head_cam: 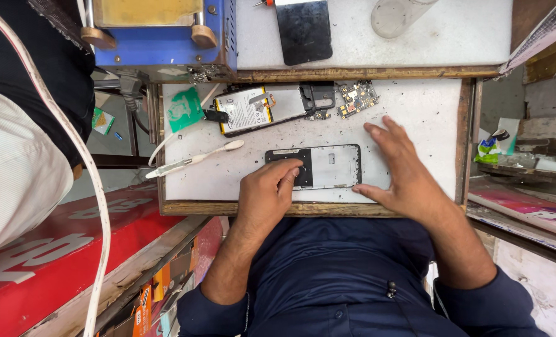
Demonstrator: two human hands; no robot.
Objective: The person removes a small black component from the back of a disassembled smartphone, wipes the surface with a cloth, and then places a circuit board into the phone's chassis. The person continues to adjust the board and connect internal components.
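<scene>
Cramped repair stall, white-topped desk [415, 100] with a wooden rim, dotted with dark debris. A stripped phone frame [328, 166] is laid flat near the front edge, long axis running left-right across the body.

Left hand [266, 193] is curled over the frame's left end; fingers [288, 171] are bunched and pressed onto the dark panel there. Nothing is seen gripped, just contact from above. Right hand [403, 171] is spread flat on the desk just right of the frame; the thumb is set along the frame's lower right corner, touching or nearly so, cannot be told for sure. Fingers are splayed wide, empty.

So the frame lies between both hands, the left one on it, the right one beside it.

Behind the frame: a battery [246, 109] with yellow edging, a black camera housing [318, 97], a small circuit board [357, 97]. A white brush-like tool [193, 159] and a green packet [184, 109] are seen to the left. A dark glass panel [303, 28] and a blue machine [165, 43] are placed further back.
</scene>
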